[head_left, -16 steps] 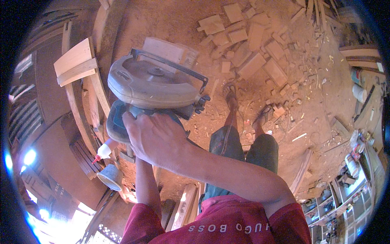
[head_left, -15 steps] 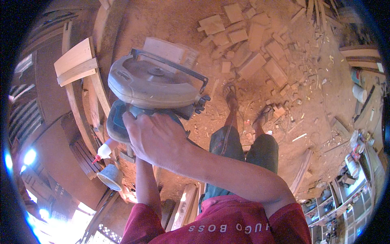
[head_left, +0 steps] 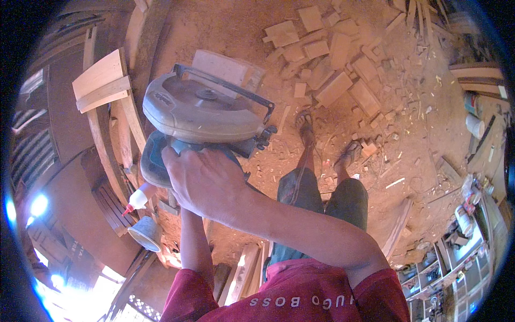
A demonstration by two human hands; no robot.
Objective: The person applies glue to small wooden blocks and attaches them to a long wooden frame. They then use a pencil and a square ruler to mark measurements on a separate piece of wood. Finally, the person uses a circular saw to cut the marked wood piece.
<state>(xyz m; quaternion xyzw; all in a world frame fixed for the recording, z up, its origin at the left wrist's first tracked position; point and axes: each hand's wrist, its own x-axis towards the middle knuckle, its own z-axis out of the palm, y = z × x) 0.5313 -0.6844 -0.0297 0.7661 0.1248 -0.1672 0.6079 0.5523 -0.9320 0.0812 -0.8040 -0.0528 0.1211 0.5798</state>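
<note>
My right hand (head_left: 206, 180) is closed around the rear handle of a circular saw (head_left: 209, 124). The saw has a grey rounded guard and a dark body, and its round blade (head_left: 206, 95) shows within a dark metal base frame. Just beyond that frame is a pale wood block (head_left: 222, 67). The left forearm (head_left: 196, 244) rises behind the right wrist, and my left hand is hidden under the saw and right hand. Close to the saw's left side are a white bottle with a red nozzle (head_left: 140, 197) and a greyish bucket (head_left: 146, 233).
Wood offcuts (head_left: 332, 88) lie scattered over the dusty floor past my feet. At the left, a board (head_left: 102, 75) rests against timber. Shelving with small items (head_left: 445, 263) stands at the lower right, near a white container (head_left: 475, 124).
</note>
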